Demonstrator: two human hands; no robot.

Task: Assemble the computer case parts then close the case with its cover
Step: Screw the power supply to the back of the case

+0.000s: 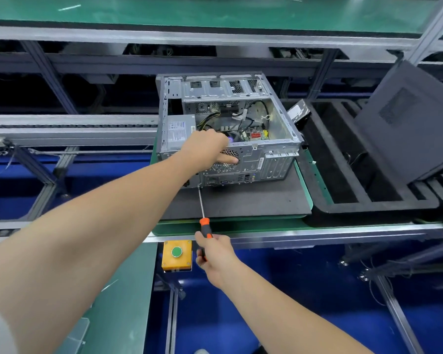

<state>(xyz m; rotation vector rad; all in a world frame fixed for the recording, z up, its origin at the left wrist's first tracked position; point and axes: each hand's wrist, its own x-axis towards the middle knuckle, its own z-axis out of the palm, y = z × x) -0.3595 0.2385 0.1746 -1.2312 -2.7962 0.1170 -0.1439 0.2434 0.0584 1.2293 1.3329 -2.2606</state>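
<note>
Steel, stiff and likely heavy, the open case sits on a foam mat, best steadied by its rear rim, which the left hand grips, while the right hand clasps a screwdriver tipped at its lower corner.

At centre frame a green pallet on the aluminium conveyor line carries a dark foam mat, and the open computer case stands on that mat. To the right sits a black foam tray, with the dark side cover leaning in its slots.

Aluminium-framed conveyor line (blue floor)
</note>
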